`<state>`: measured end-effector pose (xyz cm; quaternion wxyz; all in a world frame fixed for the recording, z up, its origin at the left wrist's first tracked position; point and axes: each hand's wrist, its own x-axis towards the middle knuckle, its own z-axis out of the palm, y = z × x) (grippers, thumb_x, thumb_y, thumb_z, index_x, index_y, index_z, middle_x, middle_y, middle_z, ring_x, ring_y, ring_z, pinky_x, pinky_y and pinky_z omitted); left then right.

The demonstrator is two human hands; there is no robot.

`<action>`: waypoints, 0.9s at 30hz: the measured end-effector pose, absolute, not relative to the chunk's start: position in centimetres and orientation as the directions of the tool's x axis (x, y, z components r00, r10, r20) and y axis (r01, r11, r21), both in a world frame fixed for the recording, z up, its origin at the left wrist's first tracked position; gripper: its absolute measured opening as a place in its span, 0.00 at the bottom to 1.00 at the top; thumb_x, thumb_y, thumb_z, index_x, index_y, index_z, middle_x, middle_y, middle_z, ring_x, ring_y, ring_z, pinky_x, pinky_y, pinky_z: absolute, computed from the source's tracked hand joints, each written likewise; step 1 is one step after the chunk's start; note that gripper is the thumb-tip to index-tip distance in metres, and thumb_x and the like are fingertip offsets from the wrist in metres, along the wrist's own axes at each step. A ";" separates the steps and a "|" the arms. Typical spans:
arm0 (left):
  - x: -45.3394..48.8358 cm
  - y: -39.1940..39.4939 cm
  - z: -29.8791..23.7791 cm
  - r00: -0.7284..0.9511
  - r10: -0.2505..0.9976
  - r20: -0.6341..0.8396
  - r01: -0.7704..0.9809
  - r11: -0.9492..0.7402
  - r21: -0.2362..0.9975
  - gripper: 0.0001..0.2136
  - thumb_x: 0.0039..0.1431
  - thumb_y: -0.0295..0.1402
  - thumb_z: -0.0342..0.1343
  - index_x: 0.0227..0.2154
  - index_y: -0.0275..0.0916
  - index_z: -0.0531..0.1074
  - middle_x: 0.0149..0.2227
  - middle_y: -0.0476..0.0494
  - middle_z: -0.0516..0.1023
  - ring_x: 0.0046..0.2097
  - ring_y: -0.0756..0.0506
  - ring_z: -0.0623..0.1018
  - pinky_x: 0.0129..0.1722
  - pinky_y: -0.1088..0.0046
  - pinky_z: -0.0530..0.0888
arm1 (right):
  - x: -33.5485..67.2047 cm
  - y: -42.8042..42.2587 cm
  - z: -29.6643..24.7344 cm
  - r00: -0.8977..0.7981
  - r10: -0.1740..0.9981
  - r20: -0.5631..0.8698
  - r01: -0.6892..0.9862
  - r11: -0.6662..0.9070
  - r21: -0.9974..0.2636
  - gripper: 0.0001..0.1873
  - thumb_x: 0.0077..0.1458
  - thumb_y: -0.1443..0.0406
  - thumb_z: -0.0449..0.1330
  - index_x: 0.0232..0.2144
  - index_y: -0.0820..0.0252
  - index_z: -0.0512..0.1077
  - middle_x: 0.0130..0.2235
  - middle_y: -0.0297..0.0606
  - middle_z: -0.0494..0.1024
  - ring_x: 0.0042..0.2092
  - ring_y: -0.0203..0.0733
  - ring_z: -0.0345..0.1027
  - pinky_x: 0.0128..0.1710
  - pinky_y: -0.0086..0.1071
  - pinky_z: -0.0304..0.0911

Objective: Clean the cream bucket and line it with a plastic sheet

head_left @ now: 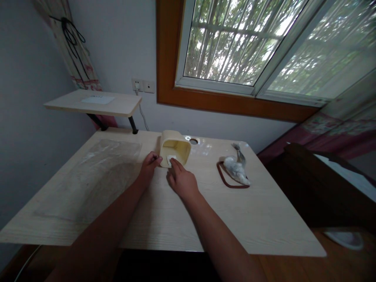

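Cream-yellow plastic open-mouthed container [182, 150] on pale wood-grain surface [258, 219], near back edge, mouth toward person. Left hand [148, 167] at its lower left rim, fingers drawn close together; whether pinching rim, cannot tell. Right hand [185, 181] at mouth, fingertips at small white piece [170, 159]; grip on it unclear. Crumpled whitish bundle [235, 170] beside reddish-brown curved strip [225, 181], well apart, right.

Left hand [149, 166] curled, thumb [159, 160] inward; right hand [185, 181] palm-down, fingers [177, 164] reaching forward; bare forearms [109, 213] converging.
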<state>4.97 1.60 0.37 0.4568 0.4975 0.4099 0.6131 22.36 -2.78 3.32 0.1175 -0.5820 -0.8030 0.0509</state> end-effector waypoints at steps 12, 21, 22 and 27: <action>5.0 1.3 0.7 -0.077 0.973 0.217 -0.153 -0.227 0.962 0.13 0.53 0.40 0.64 0.27 0.40 0.66 0.25 0.53 0.66 0.29 0.50 0.66 0.32 0.73 0.64 | 21.5 -3.5 4.3 -0.362 0.928 0.083 0.907 0.371 -0.200 0.33 0.66 0.58 0.48 0.71 0.52 0.51 0.72 0.41 0.53 0.50 0.45 0.76 0.48 0.38 0.73; 5.1 1.5 0.4 -0.058 0.967 0.250 -0.131 -0.255 0.958 0.14 0.54 0.41 0.63 0.27 0.40 0.65 0.25 0.54 0.64 0.29 0.50 0.65 0.31 0.74 0.63 | 21.4 -3.3 5.8 -0.376 0.925 0.055 0.916 0.380 -0.130 0.29 0.67 0.60 0.46 0.69 0.55 0.57 0.70 0.43 0.59 0.52 0.46 0.76 0.47 0.38 0.73; 5.1 1.5 0.5 -0.055 0.966 0.253 -0.134 -0.258 0.957 0.14 0.54 0.41 0.63 0.27 0.40 0.65 0.25 0.54 0.64 0.29 0.50 0.65 0.31 0.74 0.63 | 21.4 -3.1 6.1 -0.387 0.921 0.045 0.914 0.390 -0.112 0.29 0.67 0.61 0.46 0.68 0.55 0.58 0.70 0.44 0.60 0.52 0.46 0.76 0.47 0.38 0.73; 5.0 1.5 0.5 -0.049 0.970 0.239 -0.109 -0.243 0.964 0.15 0.53 0.43 0.63 0.26 0.40 0.65 0.25 0.53 0.63 0.29 0.50 0.63 0.31 0.73 0.61 | 20.9 -1.5 8.2 -0.427 0.903 -0.039 0.904 0.425 -0.051 0.21 0.66 0.66 0.48 0.56 0.57 0.72 0.55 0.49 0.78 0.47 0.49 0.78 0.45 0.38 0.72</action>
